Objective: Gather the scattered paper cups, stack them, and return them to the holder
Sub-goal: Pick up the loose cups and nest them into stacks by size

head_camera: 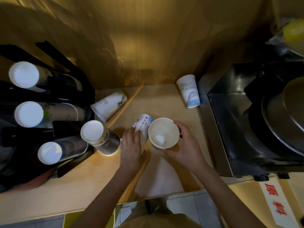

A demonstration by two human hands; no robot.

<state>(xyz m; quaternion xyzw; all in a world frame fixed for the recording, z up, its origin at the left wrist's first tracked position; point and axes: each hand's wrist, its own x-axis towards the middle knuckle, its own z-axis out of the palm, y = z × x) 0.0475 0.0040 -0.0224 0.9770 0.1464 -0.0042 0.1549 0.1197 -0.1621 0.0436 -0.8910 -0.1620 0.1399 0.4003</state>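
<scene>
My right hand (184, 143) grips an upright white paper cup (162, 132) with its mouth facing up, just above the wooden counter. My left hand (131, 145) rests on a printed cup (143, 124) lying on its side beside it. Another printed cup (108, 105) lies tipped over near the holder. One cup (189, 92) stands upside down at the back right. A short stack of cups (102, 137) stands upside down at the left. The black cup holder (49, 116) on the left carries three stacks of cups.
A steel machine (246, 120) with a large round lid fills the right side. A wooden stick (126, 104) lies diagonally on the counter (82, 178). A gold wall rises behind. A white label (278, 203) with red characters sits at the lower right.
</scene>
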